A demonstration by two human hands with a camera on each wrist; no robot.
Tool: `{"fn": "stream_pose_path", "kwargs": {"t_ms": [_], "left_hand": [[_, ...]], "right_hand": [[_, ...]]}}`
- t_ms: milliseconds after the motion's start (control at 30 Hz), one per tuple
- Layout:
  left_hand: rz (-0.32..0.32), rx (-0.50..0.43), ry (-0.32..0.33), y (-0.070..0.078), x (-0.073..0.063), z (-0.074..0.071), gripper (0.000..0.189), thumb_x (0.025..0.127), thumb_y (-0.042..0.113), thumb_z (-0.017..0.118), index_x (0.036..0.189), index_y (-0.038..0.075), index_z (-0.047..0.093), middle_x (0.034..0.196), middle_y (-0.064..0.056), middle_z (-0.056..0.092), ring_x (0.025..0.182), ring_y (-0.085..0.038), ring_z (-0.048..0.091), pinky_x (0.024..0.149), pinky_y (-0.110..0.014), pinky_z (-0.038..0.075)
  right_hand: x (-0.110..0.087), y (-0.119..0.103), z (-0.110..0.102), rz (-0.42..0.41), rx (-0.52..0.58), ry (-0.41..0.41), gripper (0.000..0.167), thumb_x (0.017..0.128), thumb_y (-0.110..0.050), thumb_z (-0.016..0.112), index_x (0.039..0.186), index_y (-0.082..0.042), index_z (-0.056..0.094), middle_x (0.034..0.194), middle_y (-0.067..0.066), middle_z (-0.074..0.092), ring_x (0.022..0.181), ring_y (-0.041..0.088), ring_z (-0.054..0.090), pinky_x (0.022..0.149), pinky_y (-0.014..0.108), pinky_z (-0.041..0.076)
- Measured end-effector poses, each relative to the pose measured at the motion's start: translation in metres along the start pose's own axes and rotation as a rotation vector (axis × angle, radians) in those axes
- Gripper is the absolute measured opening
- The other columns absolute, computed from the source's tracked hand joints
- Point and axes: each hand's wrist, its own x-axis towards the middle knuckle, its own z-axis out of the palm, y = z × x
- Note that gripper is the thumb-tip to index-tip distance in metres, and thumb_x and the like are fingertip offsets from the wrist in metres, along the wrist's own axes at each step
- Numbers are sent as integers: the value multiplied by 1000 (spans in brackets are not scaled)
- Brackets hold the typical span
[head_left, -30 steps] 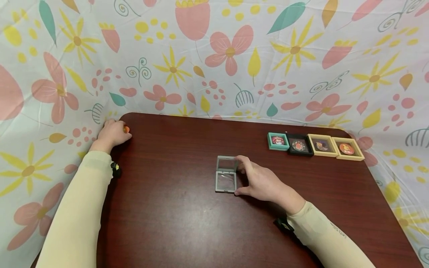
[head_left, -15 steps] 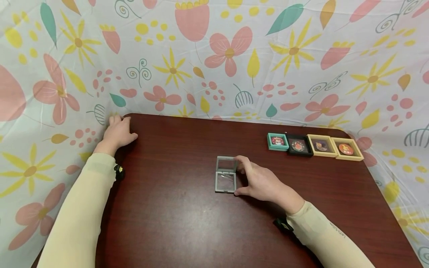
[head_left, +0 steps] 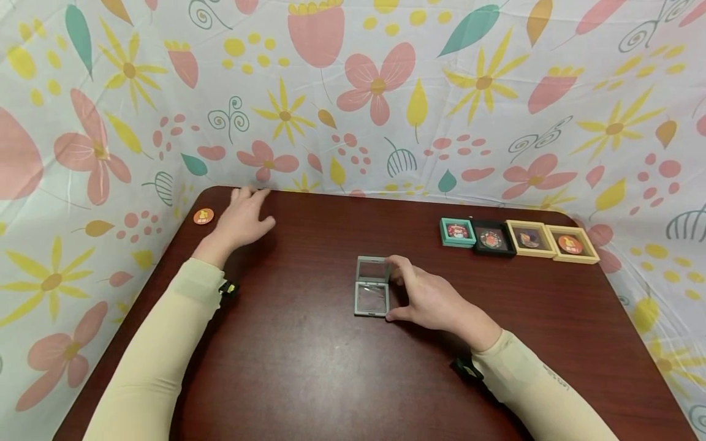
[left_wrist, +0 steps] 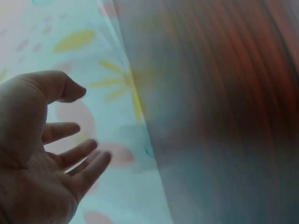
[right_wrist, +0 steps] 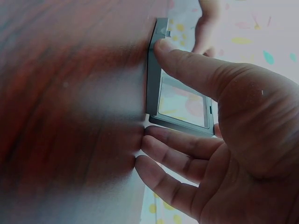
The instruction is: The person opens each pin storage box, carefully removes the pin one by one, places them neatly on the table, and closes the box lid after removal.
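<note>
Held in right hand (head_left: 432, 300) by right edge: grey case (head_left: 372, 283), lid raised, clear panels. Left hand (head_left: 242, 220): fingers spread wide; orange badge (head_left: 203, 216) just left. Beyond right hand, rightward: four frames (head_left: 511, 237), round badge (head_left: 570, 245) in each; third design indistinct.

Looks like a screened-off tabletop recording station — home, office or lab, can't tell, since a printed sheet (head_left: 342, 92) hides the room. Creased white sheet, pink/yellow/teal flowers and leaves, hangs behind the far edge of the table (head_left: 309, 380) and along its left and right sides. Table is dark red-brown wood grain, rounded far corners, light glare on top — black wrist units (head_left: 227, 289) over it fit filming.
</note>
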Motion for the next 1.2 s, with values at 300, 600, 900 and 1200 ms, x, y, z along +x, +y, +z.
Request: {"fn": "stream_pose_path", "kwargs": {"t_ms": [300, 600, 900, 1200], "left_hand": [[119, -173, -76, 68, -4, 24, 61, 109, 28, 63, 160, -3, 53, 143, -22, 60, 129, -37, 64, 106, -55, 53], [84, -416, -251, 126, -17, 51, 58, 116, 46, 53, 154, 3, 63, 146, -16, 66, 136, -32, 62, 116, -51, 48], [8, -576, -353, 149, -28, 74, 66, 114, 66, 47, 143, 11, 71, 122, -10, 77, 101, -23, 77, 87, -39, 61], [12, -573, -374, 159, -36, 83, 62, 115, 64, 46, 143, 15, 72, 111, -2, 77, 96, -25, 76, 85, -40, 60]], "right_hand": [[1, 0, -2, -13, -13, 14, 112, 80, -40, 103, 160, -11, 31, 121, 10, 71, 110, 27, 73, 80, 48, 61], [1, 0, -2, -7, -3, 8, 114, 80, -41, 103, 162, -12, 30, 122, 11, 71, 111, 26, 73, 82, 48, 61], [0, -1, 0, -11, -1, 13, 113, 80, -39, 103, 161, -11, 30, 121, 12, 71, 111, 27, 74, 82, 47, 61], [1, 0, 0, -13, 10, 1, 113, 81, -40, 103, 162, -12, 30, 123, 13, 71, 112, 27, 74, 81, 46, 61]]}}
